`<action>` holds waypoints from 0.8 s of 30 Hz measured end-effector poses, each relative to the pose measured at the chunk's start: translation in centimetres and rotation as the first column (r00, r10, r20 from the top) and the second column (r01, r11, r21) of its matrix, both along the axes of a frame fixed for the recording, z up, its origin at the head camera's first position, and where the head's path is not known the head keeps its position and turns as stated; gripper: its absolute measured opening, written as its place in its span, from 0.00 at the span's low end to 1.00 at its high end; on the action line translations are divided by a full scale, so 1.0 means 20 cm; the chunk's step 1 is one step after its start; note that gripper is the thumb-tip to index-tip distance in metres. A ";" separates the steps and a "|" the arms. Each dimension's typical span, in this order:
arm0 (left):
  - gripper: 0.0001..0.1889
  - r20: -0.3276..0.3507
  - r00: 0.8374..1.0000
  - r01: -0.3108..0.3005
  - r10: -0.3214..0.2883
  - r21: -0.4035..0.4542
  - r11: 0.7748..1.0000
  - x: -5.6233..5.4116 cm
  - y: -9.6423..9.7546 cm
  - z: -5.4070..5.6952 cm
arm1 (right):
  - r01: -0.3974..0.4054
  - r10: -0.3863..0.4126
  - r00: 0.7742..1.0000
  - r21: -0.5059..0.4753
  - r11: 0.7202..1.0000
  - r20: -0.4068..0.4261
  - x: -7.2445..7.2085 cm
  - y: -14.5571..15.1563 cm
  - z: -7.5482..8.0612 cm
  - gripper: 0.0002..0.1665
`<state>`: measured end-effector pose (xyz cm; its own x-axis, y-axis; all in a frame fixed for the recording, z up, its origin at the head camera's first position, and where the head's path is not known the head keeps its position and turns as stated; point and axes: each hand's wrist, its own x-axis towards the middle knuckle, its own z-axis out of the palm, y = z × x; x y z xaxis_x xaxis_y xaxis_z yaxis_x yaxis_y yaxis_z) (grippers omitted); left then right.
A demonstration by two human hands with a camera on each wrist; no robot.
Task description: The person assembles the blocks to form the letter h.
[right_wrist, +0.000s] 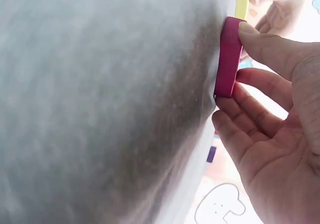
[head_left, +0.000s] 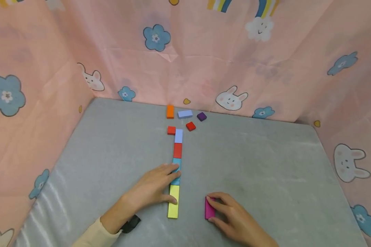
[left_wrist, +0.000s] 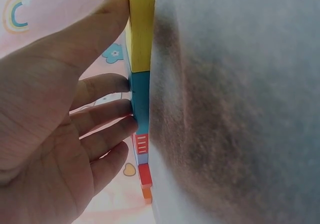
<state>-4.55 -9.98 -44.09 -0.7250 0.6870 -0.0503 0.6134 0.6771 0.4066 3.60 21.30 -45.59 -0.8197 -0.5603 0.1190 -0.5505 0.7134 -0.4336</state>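
Note:
A straight line of blocks runs away from me in the head view: a yellow block (head_left: 173, 212) nearest, blue (head_left: 176, 182) beyond it, then a red block (head_left: 177, 151) and a lavender one (head_left: 178, 136). My left hand (head_left: 151, 187) rests on this line from the left, thumb on the yellow block and fingertips on the blue part. In the left wrist view its fingers are spread along the side. To the right of the line, my right hand (head_left: 236, 219) pinches a magenta block (head_left: 208, 209) lengthwise, thumb at the near end and fingers at the far end.
A small red block (head_left: 171, 130) sits beside the line's far end. Farther back lie an orange block (head_left: 170, 112), a lavender block (head_left: 185, 114), a purple block (head_left: 201, 116) and another red block (head_left: 190, 126). Pink patterned cloth (head_left: 191, 68) hangs around the grey tabletop (head_left: 265, 164).

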 end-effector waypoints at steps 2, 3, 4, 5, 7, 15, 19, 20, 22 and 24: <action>0.47 0.001 1.000 -0.001 0.001 0.005 1.000 0.00 0.00 0.00 | 0.006 -0.006 1.000 0.005 1.000 -0.023 0.01 0.01 -0.01 0.33; 0.47 -0.001 1.000 -0.002 0.002 0.009 1.000 0.00 0.00 0.00 | 0.011 -0.011 0.999 0.004 1.000 -0.036 0.01 0.01 -0.01 0.34; 0.47 -0.003 1.000 -0.002 0.002 0.012 1.000 0.00 0.00 0.00 | 0.016 -0.015 0.999 0.004 1.000 -0.047 0.01 0.02 -0.01 0.34; 0.47 -0.004 1.000 -0.003 0.003 0.011 1.000 0.00 0.00 -0.01 | 0.018 -0.018 0.998 0.005 1.000 -0.057 0.01 0.02 -0.01 0.35; 0.47 -0.005 1.000 -0.005 0.005 0.013 1.000 0.00 0.01 -0.01 | 0.023 -0.023 0.998 0.003 1.000 -0.061 0.01 0.03 -0.01 0.35; 0.47 -0.025 1.000 0.013 -0.012 0.016 1.000 -0.02 0.02 0.00 | 0.015 -0.015 1.000 0.005 1.000 -0.004 0.00 0.05 0.01 0.33; 0.47 -0.035 0.999 0.009 -0.008 0.027 1.000 -0.02 0.02 0.00 | -0.008 0.008 1.000 -0.007 1.000 0.000 -0.01 0.07 0.02 0.30; 0.47 -0.032 0.999 0.008 -0.007 0.028 1.000 -0.02 0.02 0.00 | -0.021 0.021 1.000 -0.013 1.000 -0.004 -0.01 0.07 0.02 0.30; 0.47 -0.024 1.000 0.008 -0.008 0.028 1.000 -0.02 0.02 0.00 | -0.041 0.041 0.999 -0.014 0.999 -0.020 -0.02 0.08 0.02 0.29; 0.47 -0.016 1.000 0.007 -0.007 0.027 1.000 -0.01 0.02 -0.01 | -0.049 0.049 0.998 -0.007 0.999 -0.048 -0.02 0.09 0.01 0.30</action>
